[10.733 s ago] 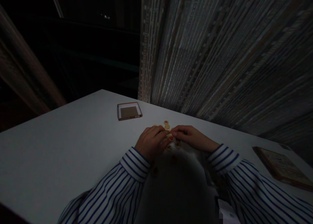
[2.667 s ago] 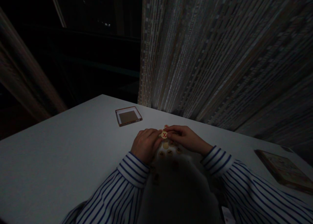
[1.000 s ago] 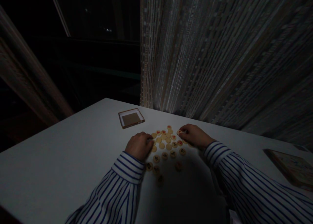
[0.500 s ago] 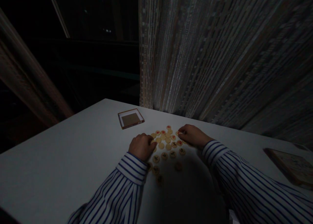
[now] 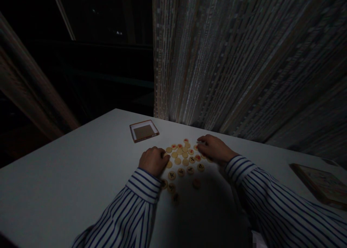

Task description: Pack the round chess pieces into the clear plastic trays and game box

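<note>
Many round, pale wooden xiangqi pieces (image 5: 185,162) lie loosely spread on the white table (image 5: 89,168), some blank side up, others showing red or black characters. My left hand (image 5: 154,161) is at the left side of the spread, its thumb and fingers closed on a xiangqi piece (image 5: 165,155) that is partly hidden. At the right side, my right hand (image 5: 215,148) is open, forefinger lifted apart from the thumb. Just by its fingertips lies a red-marked piece (image 5: 195,147). Black-marked pieces (image 5: 181,172) sit nearer to me, some in shadow.
An open shallow box part (image 5: 144,131) with a brown-edged rim stands on the table behind my left hand. A flat box-like item (image 5: 321,185) lies at the right. A string curtain (image 5: 206,60) hangs along the table's far edge.
My left hand has drawn slightly left with the piece, away from the others. My right hand's fingers have spread and let go of the red-marked piece.
</note>
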Available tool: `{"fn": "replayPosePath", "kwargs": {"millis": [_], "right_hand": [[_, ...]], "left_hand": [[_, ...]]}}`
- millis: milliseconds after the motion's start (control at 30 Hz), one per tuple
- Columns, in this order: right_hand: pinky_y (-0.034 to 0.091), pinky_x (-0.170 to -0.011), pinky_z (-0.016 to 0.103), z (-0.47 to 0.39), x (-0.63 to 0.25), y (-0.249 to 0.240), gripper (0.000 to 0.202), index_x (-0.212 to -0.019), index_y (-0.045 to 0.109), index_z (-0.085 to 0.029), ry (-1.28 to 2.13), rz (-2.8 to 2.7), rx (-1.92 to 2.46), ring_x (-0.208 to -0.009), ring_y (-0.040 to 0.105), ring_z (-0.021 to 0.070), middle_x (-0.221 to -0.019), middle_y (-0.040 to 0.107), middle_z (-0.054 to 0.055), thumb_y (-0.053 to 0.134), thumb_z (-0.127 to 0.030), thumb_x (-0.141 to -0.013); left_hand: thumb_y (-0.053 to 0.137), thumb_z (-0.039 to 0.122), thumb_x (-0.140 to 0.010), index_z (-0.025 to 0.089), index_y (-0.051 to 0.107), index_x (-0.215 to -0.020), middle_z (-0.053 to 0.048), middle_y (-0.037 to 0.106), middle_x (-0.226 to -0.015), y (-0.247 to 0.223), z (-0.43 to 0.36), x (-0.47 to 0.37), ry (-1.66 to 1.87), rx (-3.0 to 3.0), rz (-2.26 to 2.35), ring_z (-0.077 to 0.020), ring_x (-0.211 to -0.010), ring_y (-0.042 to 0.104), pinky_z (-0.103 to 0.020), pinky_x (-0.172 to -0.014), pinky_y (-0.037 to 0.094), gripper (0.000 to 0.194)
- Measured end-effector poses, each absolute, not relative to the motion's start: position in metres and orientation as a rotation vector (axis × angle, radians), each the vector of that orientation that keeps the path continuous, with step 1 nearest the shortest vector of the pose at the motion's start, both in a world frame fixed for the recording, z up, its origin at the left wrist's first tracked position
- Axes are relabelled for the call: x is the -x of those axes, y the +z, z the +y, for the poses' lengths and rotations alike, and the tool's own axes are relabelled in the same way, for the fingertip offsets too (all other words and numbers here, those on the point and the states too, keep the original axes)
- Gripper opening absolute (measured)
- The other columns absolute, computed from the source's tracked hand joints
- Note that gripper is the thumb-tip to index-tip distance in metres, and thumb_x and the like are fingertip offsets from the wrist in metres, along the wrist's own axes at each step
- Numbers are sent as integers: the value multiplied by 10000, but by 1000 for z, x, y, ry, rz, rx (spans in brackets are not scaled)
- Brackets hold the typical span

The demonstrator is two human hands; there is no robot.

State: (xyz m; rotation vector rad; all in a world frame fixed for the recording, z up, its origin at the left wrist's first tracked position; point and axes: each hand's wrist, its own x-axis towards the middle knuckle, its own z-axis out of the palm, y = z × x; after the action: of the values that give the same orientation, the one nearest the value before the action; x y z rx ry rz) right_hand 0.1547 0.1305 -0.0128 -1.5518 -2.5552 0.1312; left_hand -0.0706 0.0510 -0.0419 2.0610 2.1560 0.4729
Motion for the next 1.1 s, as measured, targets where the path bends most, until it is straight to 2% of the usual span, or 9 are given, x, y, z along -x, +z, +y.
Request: {"fn": "replayPosePath", "kwargs": {"millis": [167,400,567,733,967,1100], "right_hand": [[392,-741,278,125,-148,-8,389,-1079,579,-145,119,-2569,1505,-846,553,187,-992,598,107,421,-346,-786],[360,-800,289,113,-138,-7,368,-1090,565,-158,44,-2631,1411,-901,537,188,-1020,586,100,394,-308,-801],[337,-833,305,103,-130,-4,361,-1097,559,-164,43,-2655,1365,-962,513,197,-1042,576,99,401,-308,-807],[340,-829,307,95,-123,3,361,-1115,548,-153,52,-2684,1311,-968,513,201,-1045,580,105,401,-294,-817],[343,-819,311,89,-117,8,332,-1082,564,-167,51,-2692,1288,-950,515,201,-1029,583,101,412,-274,-807],[339,-824,312,88,-116,7,339,-1087,563,-162,57,-2696,1277,-951,511,200,-1044,577,95,414,-265,-800]], "left_hand": [[426,397,-767,209,678,-824,-82,659,-807,-42,51,73,474,-2057,2149,-204,-752,596,-283,-640,416,320],[423,308,-747,190,673,-789,-83,644,-756,-43,50,77,436,-2081,2179,-192,-711,585,-273,-615,402,279],[427,337,-746,178,668,-763,-99,625,-775,-43,50,79,434,-2081,2192,-203,-711,580,-292,-622,411,289],[432,322,-753,187,666,-828,-98,629,-823,-44,50,80,457,-2065,2195,-201,-760,590,-287,-663,422,280],[465,318,-747,140,634,-980,-108,651,-927,-41,53,83,836,-1837,2046,-199,-827,598,-289,-738,439,338],[515,307,-737,110,627,-977,-77,677,-883,-37,57,85,1093,-1558,1751,-174,-814,604,-284,-765,452,330]]}}
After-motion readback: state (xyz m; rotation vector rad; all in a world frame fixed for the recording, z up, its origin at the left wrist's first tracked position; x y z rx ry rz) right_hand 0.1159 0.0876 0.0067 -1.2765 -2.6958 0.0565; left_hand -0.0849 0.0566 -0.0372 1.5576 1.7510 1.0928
